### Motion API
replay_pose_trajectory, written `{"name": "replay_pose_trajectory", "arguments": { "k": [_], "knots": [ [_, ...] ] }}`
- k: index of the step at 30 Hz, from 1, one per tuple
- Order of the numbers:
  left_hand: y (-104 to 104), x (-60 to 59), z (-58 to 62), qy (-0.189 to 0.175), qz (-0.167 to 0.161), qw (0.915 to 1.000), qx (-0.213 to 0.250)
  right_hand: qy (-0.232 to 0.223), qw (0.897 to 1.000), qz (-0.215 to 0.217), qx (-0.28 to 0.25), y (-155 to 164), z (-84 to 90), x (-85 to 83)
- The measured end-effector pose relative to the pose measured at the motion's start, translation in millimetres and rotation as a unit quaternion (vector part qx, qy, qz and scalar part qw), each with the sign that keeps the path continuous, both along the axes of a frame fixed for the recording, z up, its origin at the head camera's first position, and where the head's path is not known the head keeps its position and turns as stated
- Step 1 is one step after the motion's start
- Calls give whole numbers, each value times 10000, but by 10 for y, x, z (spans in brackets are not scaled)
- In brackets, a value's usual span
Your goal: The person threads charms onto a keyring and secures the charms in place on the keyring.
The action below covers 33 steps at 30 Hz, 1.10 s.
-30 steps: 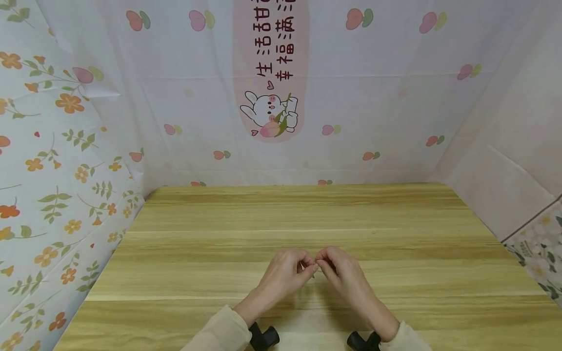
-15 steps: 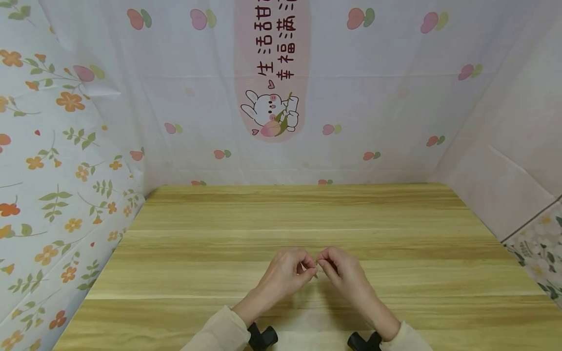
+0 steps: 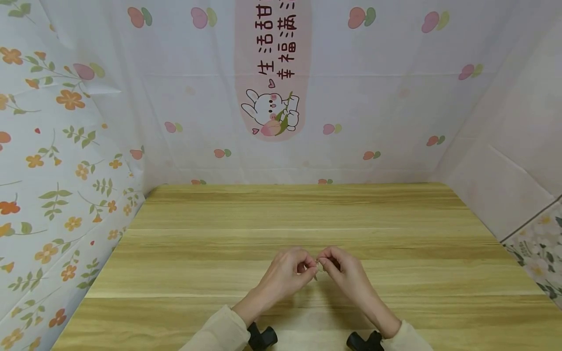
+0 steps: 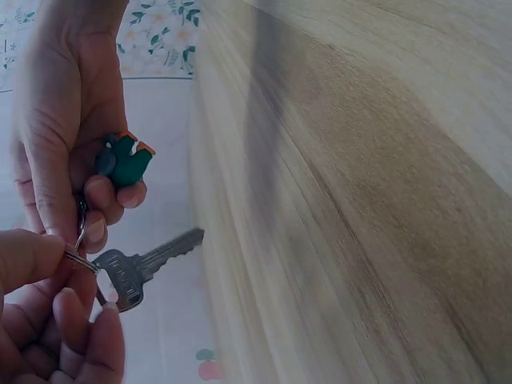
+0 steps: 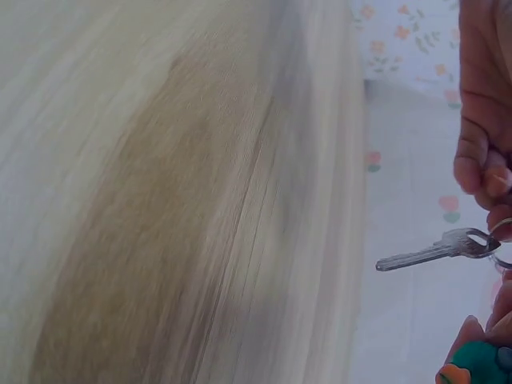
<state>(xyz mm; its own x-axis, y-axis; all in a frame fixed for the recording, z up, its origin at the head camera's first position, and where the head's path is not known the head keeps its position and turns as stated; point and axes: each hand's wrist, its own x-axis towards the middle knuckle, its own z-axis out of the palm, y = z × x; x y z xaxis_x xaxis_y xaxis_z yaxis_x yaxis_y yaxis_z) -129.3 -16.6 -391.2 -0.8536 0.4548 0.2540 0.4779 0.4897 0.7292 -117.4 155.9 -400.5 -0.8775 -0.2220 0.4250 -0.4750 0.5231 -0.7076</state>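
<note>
My left hand (image 3: pixel 289 269) pinches a metal key ring (image 4: pixel 82 260) between thumb and fingers. A silver key (image 4: pixel 132 276) hangs from that ring, its toothed blade pointing away from the hands. Close opposite, my right hand (image 3: pixel 344 269) holds a small green keychain figure (image 4: pixel 128 162) with orange tips against its curled fingers. A short metal link (image 4: pixel 81 220) runs from the right hand's fingers toward the ring. In the right wrist view the key (image 5: pixel 440 248) and the green figure (image 5: pixel 480 364) show at the right edge. Fingers partly hide the ring, so whether link and ring are joined is unclear.
Both hands are above a wooden table (image 3: pixel 281 214). A printed cloth with a rabbit (image 3: pixel 270 109) hangs at the back. Flowered cloth (image 3: pixel 70 195) covers the left side, and pale cloth (image 3: pixel 505 146) the right. Black wrist mounts (image 3: pixel 263 337) sit below the forearms.
Both hands stay almost in place. The fingertips make small movements around the ring, and the key shows slightly lower between the hands.
</note>
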Motion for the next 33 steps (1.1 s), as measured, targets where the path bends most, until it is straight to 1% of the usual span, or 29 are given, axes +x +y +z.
{"name": "replay_pose_trajectory", "arguments": {
  "k": [2,3,6,9,10,12,14,17,19,22,26,28,30,33],
  "knots": [
    [-4,3,-3,-37,-42,10000,-7,-6,10000,47,-24,2,0,0],
    [-6,4,-3,-78,-43,10000,-22,87,9999,53,29,-2,2,0],
    [-2,3,1,-192,27,9998,-89,674,9969,47,395,-26,6,3],
    [6,6,4,-228,138,9995,-154,1279,9891,-50,729,-59,16,13],
    [8,7,4,-223,172,9995,-165,1403,9870,-70,785,-68,19,19],
    [11,10,4,-205,232,9993,-188,1489,9856,-92,793,-80,26,27],
    [12,10,1,-199,262,9993,-186,1394,9875,-122,724,-83,27,36],
    [10,10,-3,-204,249,9994,-126,993,9934,-151,552,-73,19,41],
    [4,13,-5,-185,180,9996,-82,689,9968,-142,391,-62,11,39],
    [-9,19,-10,-96,38,9999,-24,398,9990,-90,165,-46,4,33],
    [-20,20,-18,-6,-86,9999,-69,226,9997,57,-77,-26,-1,25],
    [-23,23,-20,-82,-55,9999,-117,101,9998,136,-120,-22,-3,29],
    [-24,25,-25,-184,19,9997,-161,107,9998,159,-7,-31,0,38],
    [-21,28,-29,-262,156,9993,-197,263,9993,122,239,-55,6,56]
  ]
}}
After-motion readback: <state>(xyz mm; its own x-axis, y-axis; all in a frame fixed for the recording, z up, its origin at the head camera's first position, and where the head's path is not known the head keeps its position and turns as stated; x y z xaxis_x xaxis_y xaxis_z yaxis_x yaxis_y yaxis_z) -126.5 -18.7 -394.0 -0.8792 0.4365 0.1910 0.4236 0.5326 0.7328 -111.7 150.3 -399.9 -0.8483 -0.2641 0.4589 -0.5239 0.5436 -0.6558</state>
